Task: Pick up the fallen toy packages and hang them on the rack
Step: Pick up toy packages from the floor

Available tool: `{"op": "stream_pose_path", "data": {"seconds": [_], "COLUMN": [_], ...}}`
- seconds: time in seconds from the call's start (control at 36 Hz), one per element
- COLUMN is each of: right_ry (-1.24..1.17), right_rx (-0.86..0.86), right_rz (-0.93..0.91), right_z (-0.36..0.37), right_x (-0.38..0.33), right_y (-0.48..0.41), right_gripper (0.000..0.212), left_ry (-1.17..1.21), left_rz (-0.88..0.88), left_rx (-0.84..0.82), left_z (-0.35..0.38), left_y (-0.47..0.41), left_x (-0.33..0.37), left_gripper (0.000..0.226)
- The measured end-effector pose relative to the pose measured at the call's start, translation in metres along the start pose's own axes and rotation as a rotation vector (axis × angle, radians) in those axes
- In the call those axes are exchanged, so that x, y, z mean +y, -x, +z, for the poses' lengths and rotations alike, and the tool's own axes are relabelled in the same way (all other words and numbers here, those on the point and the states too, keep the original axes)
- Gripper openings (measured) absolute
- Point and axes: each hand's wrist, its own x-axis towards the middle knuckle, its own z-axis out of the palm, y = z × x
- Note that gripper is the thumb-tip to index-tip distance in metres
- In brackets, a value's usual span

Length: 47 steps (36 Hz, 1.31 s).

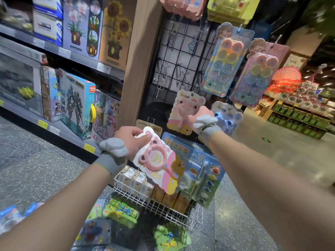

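My left hand grips the top of a pink bear-shaped toy package holding a pink round-framed toy, tilted in front of the rack. My right hand reaches up to the black wire grid rack, its fingers at a matching pink package that hangs from a hook; whether it grips it I cannot tell. A blue bear-shaped package hangs just right of that hand. Several green and blue packages lie on the floor below.
A white wire basket with small boxes juts from the rack's foot. A blue paint-set card hangs above it. Two stamp cards hang upper right. Shelves with boxed toys run along the left. The aisle opens to the right.
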Motion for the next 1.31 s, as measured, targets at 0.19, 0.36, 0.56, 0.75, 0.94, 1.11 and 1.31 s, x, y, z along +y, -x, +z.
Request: {"op": "stream_pose_path", "data": {"seconds": [0.19,0.36,0.56,0.75,0.94,1.11,1.31], "right_ry": [-0.061,-0.074,-0.277,-0.345,-0.345,-0.346,-0.275], "right_rx": [-0.186,-0.3,-0.394,-0.442,-0.318,-0.316,-0.34], "right_rz": [-0.145,-0.178,-0.144,-0.187,-0.137,-0.127,-0.205], "right_z": [0.028,0.049,0.06,0.055,0.047,0.042,0.037], "right_x": [-0.019,-0.028,-0.025,-0.013,-0.002,-0.001,0.0], "right_y": [0.037,0.054,0.054,0.05,0.037,0.033,0.031], "right_gripper": [0.008,0.019,0.008,0.015,0.011,0.017,0.037], "left_ry": [-0.044,-0.062,-0.08,-0.024,-0.082,-0.121,-0.11], "left_rz": [0.018,0.057,0.071,0.006,0.041,0.118,0.117], "left_rx": [-0.052,-0.039,-0.015,-0.01,-0.085,-0.093,-0.073], "left_z": [0.025,0.035,0.032,0.031,0.023,0.021,0.02], "left_y": [0.002,0.002,-0.002,-0.004,-0.003,-0.003,-0.005], "left_x": [-0.001,-0.001,-0.002,0.004,-0.008,-0.005,-0.005], "left_gripper": [0.035,0.034,0.05,0.062,0.058,0.034,0.051]}}
